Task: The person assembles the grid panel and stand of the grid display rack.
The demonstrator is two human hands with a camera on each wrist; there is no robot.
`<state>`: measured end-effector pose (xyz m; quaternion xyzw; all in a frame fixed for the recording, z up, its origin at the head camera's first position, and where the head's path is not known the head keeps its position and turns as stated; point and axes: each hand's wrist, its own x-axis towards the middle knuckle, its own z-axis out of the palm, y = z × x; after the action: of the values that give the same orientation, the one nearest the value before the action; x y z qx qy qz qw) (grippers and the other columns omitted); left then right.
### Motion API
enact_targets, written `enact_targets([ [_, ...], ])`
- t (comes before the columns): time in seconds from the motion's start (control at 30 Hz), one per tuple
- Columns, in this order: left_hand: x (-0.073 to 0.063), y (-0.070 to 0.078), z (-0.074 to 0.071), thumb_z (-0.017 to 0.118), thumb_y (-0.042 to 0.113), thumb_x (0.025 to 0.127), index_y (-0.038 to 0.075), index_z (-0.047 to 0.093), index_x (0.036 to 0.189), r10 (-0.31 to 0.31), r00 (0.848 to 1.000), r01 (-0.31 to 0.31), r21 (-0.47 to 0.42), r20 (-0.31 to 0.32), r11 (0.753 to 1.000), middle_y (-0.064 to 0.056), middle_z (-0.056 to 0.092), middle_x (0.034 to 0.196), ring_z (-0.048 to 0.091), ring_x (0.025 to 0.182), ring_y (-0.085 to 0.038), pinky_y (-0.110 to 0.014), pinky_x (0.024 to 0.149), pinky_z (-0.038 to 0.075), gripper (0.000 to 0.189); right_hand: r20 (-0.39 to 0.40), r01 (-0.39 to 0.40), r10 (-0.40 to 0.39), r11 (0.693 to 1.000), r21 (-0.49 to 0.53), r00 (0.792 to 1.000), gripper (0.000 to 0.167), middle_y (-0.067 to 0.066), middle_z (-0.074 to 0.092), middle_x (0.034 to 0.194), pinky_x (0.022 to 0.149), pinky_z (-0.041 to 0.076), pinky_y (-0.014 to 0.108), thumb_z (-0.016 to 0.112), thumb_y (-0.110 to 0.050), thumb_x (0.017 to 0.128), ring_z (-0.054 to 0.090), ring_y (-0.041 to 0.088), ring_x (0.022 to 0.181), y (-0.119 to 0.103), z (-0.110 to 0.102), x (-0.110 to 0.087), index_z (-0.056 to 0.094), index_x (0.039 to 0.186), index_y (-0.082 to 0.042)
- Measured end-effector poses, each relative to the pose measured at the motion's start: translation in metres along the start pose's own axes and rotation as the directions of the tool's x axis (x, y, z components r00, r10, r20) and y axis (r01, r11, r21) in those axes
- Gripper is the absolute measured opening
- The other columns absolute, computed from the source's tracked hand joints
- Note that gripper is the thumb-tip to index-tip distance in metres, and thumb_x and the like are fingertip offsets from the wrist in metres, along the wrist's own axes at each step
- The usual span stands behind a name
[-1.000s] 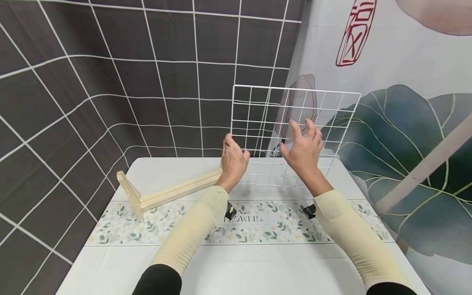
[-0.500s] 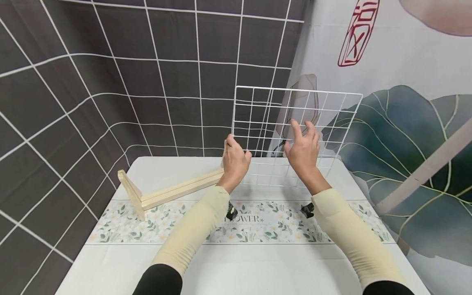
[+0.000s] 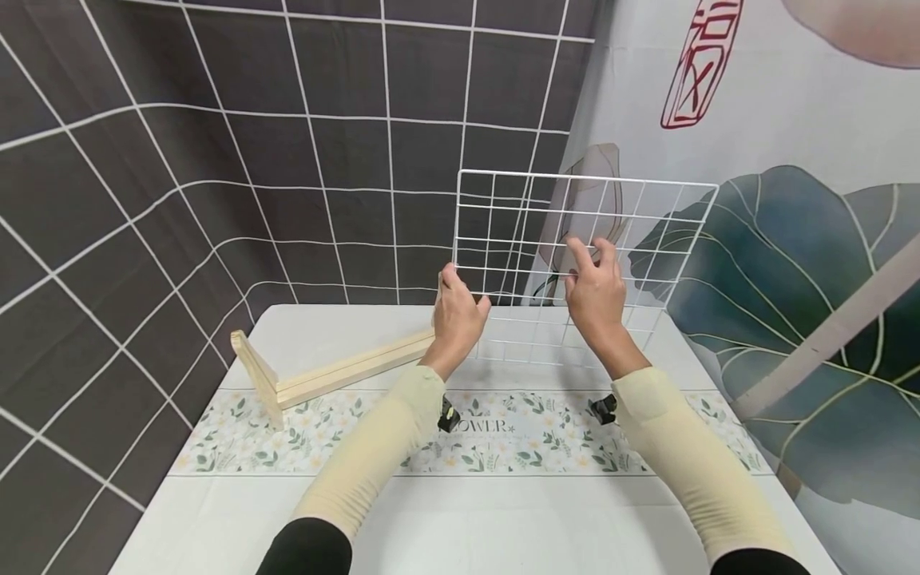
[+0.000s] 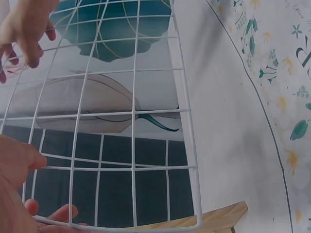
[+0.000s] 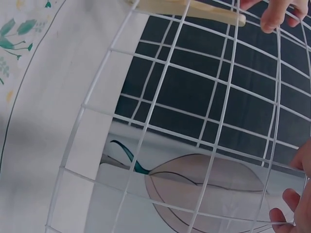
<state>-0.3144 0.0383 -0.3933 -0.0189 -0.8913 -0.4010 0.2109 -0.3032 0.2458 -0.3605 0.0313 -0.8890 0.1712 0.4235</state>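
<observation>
A white wire grid panel [image 3: 532, 211] stands upright at the back of the table. My left hand [image 3: 458, 319] grips its left edge, the fingers [image 4: 63, 213] showing behind the wires in the left wrist view. My right hand [image 3: 598, 295] is at the panel's middle. Its bent fingers [image 5: 289, 199] hook around the wires in the right wrist view. Beside the left hand, a pale wooden stand [image 3: 352, 371] lies to the left, a long bar with an upright end piece [image 3: 255, 375]. Its far end is mostly hidden behind the left hand.
The white table [image 3: 503, 519] carries a floral printed band [image 3: 532, 447] across its middle. A dark gridded curtain [image 3: 323, 160] hangs behind and to the left. A white cloth with large painted leaves [image 3: 776, 239] hangs at the right.
My right hand has shifted slightly right and its fingers have bent in on the wires. The panel's right side has swung a little rightward. My left hand has kept nearly the same place.
</observation>
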Motion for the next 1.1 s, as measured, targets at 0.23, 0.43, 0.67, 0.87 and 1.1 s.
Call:
enact_targets([
  [0.23,-0.001,-0.001,-0.002,0.077,0.023,0.090,0.006,0.028,0.148,0.022,1.000,-0.021,-0.018,0.014,1.000,-0.016,0.052,0.135,0.070,0.097,-0.036,-0.046,0.074,0.058,0.078,-0.013,-0.003,0.003,1.000,0.005,1.000,0.054,0.025,0.049,0.138,0.065,0.050,0.059,0.063,0.003,0.088,0.057,0.046,0.102,0.001,0.001,-0.002,0.055,0.136,-0.022],
  [0.43,-0.003,-0.001,-0.003,0.076,0.022,0.090,0.005,0.029,0.148,0.022,1.000,-0.022,-0.025,0.012,0.999,-0.015,0.054,0.129,0.070,0.100,-0.033,-0.044,0.076,0.058,0.077,-0.051,0.020,-0.019,1.000,0.011,0.999,0.053,0.025,0.047,0.140,0.079,0.051,0.061,0.062,0.004,0.088,0.047,0.048,0.117,0.000,0.002,-0.002,0.057,0.135,-0.019],
  [0.67,-0.003,-0.008,-0.010,0.075,0.029,0.091,0.008,0.027,0.150,0.011,0.998,-0.012,0.015,0.065,1.000,-0.016,0.049,0.131,0.067,0.099,-0.034,-0.044,0.071,0.058,0.079,-0.036,0.022,-0.022,1.000,0.016,0.999,0.052,0.026,0.050,0.136,0.072,0.051,0.059,0.064,0.003,0.089,0.051,0.047,0.110,0.001,0.002,-0.004,0.058,0.134,-0.020],
  [0.87,-0.003,-0.032,-0.051,0.073,0.029,0.091,0.013,0.030,0.151,-0.077,0.994,0.079,-0.024,0.071,0.997,-0.018,0.041,0.143,0.058,0.110,-0.035,-0.045,0.076,0.057,0.076,-0.056,0.022,-0.021,1.000,0.009,0.998,0.047,0.026,0.049,0.135,0.075,0.051,0.058,0.060,0.004,0.090,0.051,0.046,0.108,0.005,0.000,-0.002,0.058,0.132,-0.018],
  [1.1,-0.011,-0.071,-0.129,0.071,0.019,0.090,0.012,0.031,0.153,-0.201,0.978,0.197,-0.080,-0.051,0.977,-0.020,0.028,0.152,0.044,0.132,-0.039,-0.052,0.100,0.052,0.075,-0.033,0.022,-0.022,1.000,-0.009,0.999,0.046,0.026,0.048,0.137,0.078,0.051,0.059,0.060,0.004,0.092,0.049,0.046,0.114,0.010,0.001,-0.004,0.057,0.132,-0.018],
])
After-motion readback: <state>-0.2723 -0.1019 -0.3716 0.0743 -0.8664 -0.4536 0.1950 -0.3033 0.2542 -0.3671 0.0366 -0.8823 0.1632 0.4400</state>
